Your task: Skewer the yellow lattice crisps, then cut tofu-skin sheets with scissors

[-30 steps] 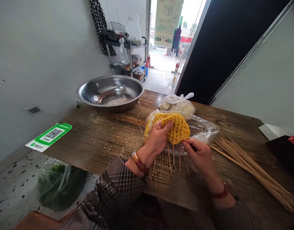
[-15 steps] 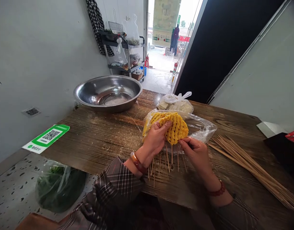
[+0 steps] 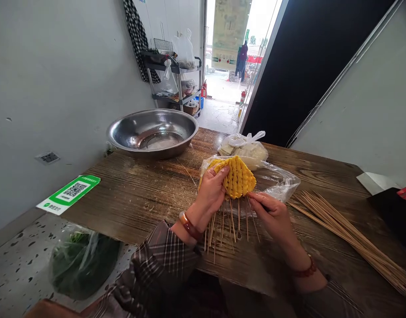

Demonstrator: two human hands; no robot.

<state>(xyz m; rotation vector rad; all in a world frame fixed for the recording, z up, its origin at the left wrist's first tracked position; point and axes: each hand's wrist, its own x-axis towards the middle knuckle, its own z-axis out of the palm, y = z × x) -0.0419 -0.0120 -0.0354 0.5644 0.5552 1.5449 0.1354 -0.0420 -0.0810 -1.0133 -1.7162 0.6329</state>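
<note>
My left hand grips a yellow, grooved piece of food, its thumb pressed on the near face. The fingers of my right hand are pinched together at the lower right corner of that piece; whatever they hold is too small to make out. Several thin sticks point down toward me below the food. More yellow food lies behind my left hand on a clear plastic bag. A loose bundle of wooden skewers rests on the table to the right.
A large metal basin stands at the back left of the wooden table. Behind the food is a tied plastic bag. A green QR card lies at the left edge. Bagged greens sit below left; a cart stands beyond.
The view has tilted up slightly. The yellow piece in my left hand now faces me more squarely and looks narrower, while my right hand stays pinched near its lower right corner.
</note>
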